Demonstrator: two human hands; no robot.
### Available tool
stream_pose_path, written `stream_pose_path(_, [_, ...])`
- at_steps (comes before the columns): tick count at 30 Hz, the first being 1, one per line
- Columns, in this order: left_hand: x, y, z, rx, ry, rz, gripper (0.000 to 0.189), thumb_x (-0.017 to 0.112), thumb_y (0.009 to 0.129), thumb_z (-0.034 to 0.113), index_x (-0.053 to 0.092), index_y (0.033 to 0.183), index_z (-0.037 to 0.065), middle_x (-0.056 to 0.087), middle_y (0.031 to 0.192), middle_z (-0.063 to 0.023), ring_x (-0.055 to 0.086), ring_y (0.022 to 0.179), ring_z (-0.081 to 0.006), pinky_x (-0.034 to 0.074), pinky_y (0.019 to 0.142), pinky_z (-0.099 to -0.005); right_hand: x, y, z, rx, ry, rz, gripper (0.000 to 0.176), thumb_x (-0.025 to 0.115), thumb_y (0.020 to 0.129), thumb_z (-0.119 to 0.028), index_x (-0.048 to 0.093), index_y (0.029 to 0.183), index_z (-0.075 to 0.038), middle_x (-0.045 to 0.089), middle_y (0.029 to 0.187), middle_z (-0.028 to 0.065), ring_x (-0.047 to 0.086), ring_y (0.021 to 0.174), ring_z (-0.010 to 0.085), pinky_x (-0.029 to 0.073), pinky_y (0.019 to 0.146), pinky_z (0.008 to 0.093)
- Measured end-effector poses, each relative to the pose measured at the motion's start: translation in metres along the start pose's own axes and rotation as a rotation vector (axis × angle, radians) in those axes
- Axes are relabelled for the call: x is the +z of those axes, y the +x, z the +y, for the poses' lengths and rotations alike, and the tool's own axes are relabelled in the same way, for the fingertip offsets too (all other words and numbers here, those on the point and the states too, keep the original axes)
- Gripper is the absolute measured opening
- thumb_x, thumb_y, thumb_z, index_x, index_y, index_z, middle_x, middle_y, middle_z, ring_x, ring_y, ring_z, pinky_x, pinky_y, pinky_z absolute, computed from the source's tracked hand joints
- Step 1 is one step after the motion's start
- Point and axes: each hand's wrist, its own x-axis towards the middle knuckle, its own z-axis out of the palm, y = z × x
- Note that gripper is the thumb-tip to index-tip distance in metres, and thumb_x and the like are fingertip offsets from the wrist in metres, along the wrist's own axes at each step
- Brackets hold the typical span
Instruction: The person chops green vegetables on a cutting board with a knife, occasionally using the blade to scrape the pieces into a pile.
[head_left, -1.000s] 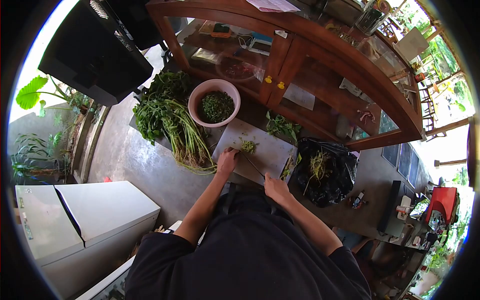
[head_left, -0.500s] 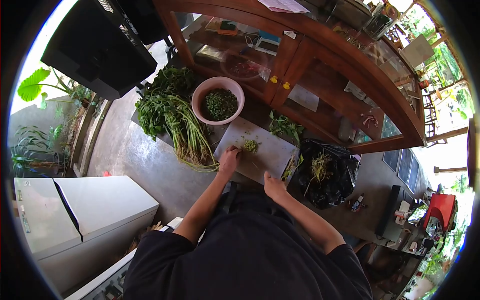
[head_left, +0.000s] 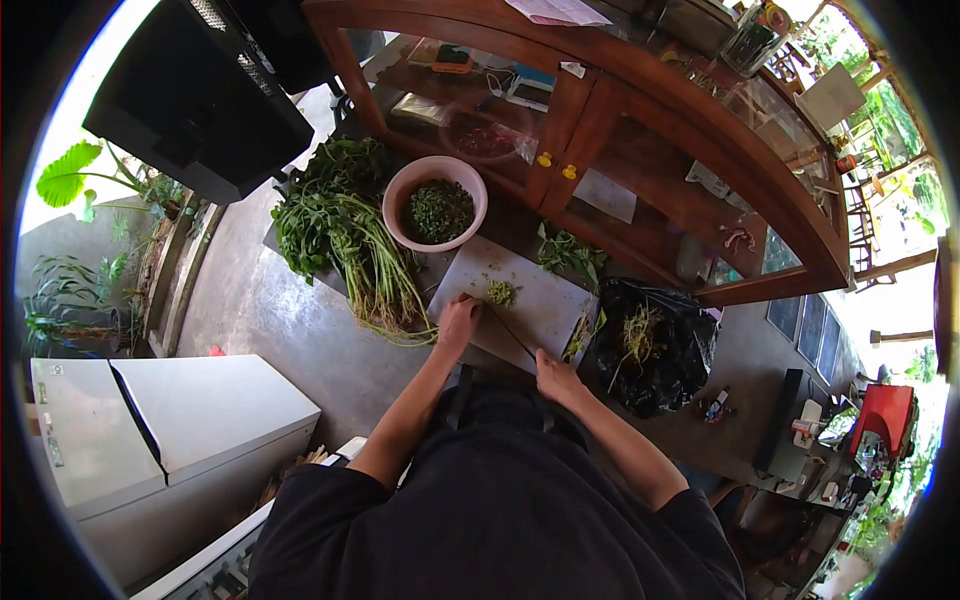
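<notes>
My right hand (head_left: 558, 378) is closed around the handle of a knife (head_left: 517, 338), at the near edge of a pale cutting board (head_left: 535, 290). The thin dark blade slants across the board towards my left hand (head_left: 460, 320). The fingers of my left hand are bent together on the board's left side; what they grip is hidden. Just beyond them lies a small heap of chopped pale green stems (head_left: 502, 292). Past the board's far left corner stands a pink bowl (head_left: 394, 218) holding chopped dark greens (head_left: 437, 212).
A large bunch of leafy greens (head_left: 345, 215) lies left of the bowl, roots towards me. Loose leaves (head_left: 570, 252) sit behind the board. To its right, a black plastic bag (head_left: 655, 385) holds root trimmings (head_left: 640, 335). A glass-fronted wooden cabinet (head_left: 590, 95) stands behind.
My right hand has shifted slightly to the right, and the knife blade shows more plainly across the board. My left hand stays in nearly the same place.
</notes>
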Motion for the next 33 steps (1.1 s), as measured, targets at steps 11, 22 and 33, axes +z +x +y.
stream_pose_path(11, [0.0, 0.001, 0.001, 0.0, -0.002, 0.039, 0.014, 0.065, 0.079, 0.007, 0.072, 0.09, 0.004, 0.068, 0.094, -0.0139, 0.064, 0.088, -0.0353, 0.051, 0.079, -0.0426, 0.002, 0.021, -0.011, -0.055, -0.03, 0.041, 0.056, 0.037, 0.089, -0.01, 0.027, 0.142, 0.005, 0.065, 0.101, 0.0303, 0.066, 0.091, 0.0431, 0.053, 0.079, 0.0511])
stream_pose_path(22, [0.005, -0.003, -0.003, 0.04, 0.017, 0.027, 0.015, 0.065, 0.078, 0.007, 0.07, 0.091, 0.003, 0.065, 0.096, -0.0121, 0.061, 0.094, -0.0344, 0.051, 0.081, -0.0421, -0.019, 0.002, -0.022, 0.008, -0.018, 0.085, 0.043, 0.04, 0.088, -0.01, 0.035, 0.128, 0.003, 0.066, 0.093, 0.0286, 0.066, 0.088, 0.0432, 0.053, 0.078, 0.0521])
stream_pose_path(33, [0.004, -0.002, -0.01, 0.037, 0.039, -0.051, 0.022, 0.062, 0.078, 0.007, 0.07, 0.099, 0.004, 0.064, 0.102, -0.015, 0.058, 0.1, -0.0358, 0.049, 0.087, -0.0432, -0.033, -0.008, -0.022, -0.021, -0.018, 0.216, 0.035, 0.045, 0.095, -0.021, 0.04, 0.118, 0.006, 0.066, 0.078, 0.0257, 0.065, 0.074, 0.0442, 0.052, 0.067, 0.054])
